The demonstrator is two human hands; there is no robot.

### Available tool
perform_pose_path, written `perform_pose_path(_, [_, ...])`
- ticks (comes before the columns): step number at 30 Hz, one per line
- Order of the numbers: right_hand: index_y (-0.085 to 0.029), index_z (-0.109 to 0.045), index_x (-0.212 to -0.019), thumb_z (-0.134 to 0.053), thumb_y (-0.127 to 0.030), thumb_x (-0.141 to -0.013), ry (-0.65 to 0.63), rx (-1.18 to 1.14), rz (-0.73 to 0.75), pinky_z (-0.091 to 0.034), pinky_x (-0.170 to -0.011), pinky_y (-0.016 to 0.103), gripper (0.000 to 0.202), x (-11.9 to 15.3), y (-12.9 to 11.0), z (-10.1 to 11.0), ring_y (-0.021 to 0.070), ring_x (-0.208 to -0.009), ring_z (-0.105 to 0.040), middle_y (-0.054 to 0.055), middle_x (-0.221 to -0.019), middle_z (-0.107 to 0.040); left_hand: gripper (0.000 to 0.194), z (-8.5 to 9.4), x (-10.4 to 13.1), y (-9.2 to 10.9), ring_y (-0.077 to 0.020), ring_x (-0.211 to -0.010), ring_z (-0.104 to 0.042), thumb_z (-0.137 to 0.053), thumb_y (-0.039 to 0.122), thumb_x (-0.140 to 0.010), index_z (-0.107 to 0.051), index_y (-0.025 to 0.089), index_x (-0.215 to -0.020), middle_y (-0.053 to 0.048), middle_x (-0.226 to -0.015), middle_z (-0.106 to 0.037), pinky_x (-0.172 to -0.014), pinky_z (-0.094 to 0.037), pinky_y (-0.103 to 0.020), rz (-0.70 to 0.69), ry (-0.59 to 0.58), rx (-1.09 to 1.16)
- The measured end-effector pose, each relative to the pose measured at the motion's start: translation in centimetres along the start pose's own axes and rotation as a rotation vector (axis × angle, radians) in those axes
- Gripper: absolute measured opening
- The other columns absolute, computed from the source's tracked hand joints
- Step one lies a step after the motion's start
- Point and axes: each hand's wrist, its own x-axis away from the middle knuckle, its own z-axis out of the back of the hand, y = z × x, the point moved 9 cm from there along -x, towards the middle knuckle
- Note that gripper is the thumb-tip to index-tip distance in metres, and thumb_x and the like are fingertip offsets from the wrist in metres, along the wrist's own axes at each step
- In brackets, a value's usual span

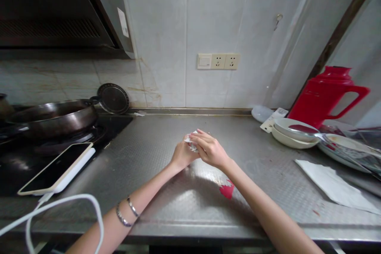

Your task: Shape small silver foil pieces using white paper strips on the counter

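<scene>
Head view: hands together, left hand (182,154) curled against a crumpled piece (193,147), white and silvery, with right hand (213,151) clasped over top; exact fingertip contact partly hidden. Held just above metal countertop (157,139), beyond and slightly left of red scrap (226,189), landmark for all below. Two bracelets (122,215) on left forearm.

Writing: printed tag (273,120) beyond and right of scrap, too small to read. Pale label (122,22) on range hood (53,12), far up-left of scrap, also unreadable.

Surface: fine raised pattern, glare around scrap. White napkin (336,186) right of scrap; stacked bowls (293,141) and red flask (321,97) farther back on that side. Phone (56,168) with white cable (86,196) well left of scrap, near pan (64,121) on black stove (18,166).

Room: pale tiled wall (160,27) behind scrap, bearing switch-and-socket panel (218,61); small hook (278,18) up-right of scrap.
</scene>
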Motion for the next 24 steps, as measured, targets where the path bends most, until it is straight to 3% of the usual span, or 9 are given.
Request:
perform_pose_path(5, [-0.020,-0.064,-0.108,-0.042,-0.018,-0.091,0.024,-0.211,-0.098,-0.041,-0.104,0.046,0.028,0.3,-0.1,0.5,0.0214,-0.105,-0.063,0.007,-0.106,-0.070,0.045,-0.3,-0.1,-0.6,-0.0220,-0.079,-0.066,-0.069,0.038,-0.065,-0.058,0.017,-0.104,-0.008,-0.093,-0.067,-0.066,-0.049,-0.029,0.022,-0.019,-0.003])
perform_pose_path(9, [-0.021,-0.071,-0.092,-0.048,-0.033,-0.090,0.235,-0.382,-0.455,-0.053,-0.085,0.041,0.026,1.5,3.9,2.2,0.0268,-0.099,-0.066,0.003,-0.086,-0.074,0.048,-0.3,0.0,-0.9,-0.0165,-0.070,-0.063,-0.072,0.043,-0.063,-0.059,0.017,-0.102,-0.004,-0.086,-0.067,-0.059,-0.047,-0.024,0.101,-0.012,0.171])
perform_pose_path(12, [-0.021,-0.071,-0.099,-0.050,-0.040,-0.089,0.378,-0.365,-0.595,-0.053,-0.085,0.041,0.030,2.7,6.2,3.2,0.0289,-0.101,-0.065,0.004,-0.098,-0.072,0.051,0.0,0.2,-0.5,-0.0140,-0.066,-0.059,-0.073,0.047,-0.061,-0.060,0.016,-0.099,-0.002,-0.078,-0.066,-0.057,-0.046,-0.023,0.096,-0.010,0.261])
perform_pose_path(18, [-0.027,-0.065,-0.114,-0.045,-0.041,-0.091,0.126,-0.452,-0.478,-0.039,-0.104,0.044,0.033,1.7,5.5,1.1,0.0248,-0.116,-0.055,0.002,-0.120,-0.063,0.052,-0.2,0.5,0.2,-0.0122,-0.058,-0.055,-0.070,0.051,-0.064,-0.062,0.013,-0.099,-0.002,-0.072,-0.064,-0.051,-0.043,-0.021,0.108,-0.080,0.341])
perform_pose_path(24, [-0.026,-0.063,-0.116,-0.043,-0.034,-0.093,0.057,-0.463,-0.317,-0.033,-0.109,0.046,0.031,0.9,3.5,1.4,0.0218,-0.116,-0.055,0.003,-0.120,-0.063,0.056,0.0,0.0,0.7,-0.0162,-0.072,-0.063,-0.071,0.048,-0.064,-0.062,0.016,-0.110,-0.004,-0.086,-0.070,-0.061,-0.048,-0.023,0.040,-0.084,0.287])
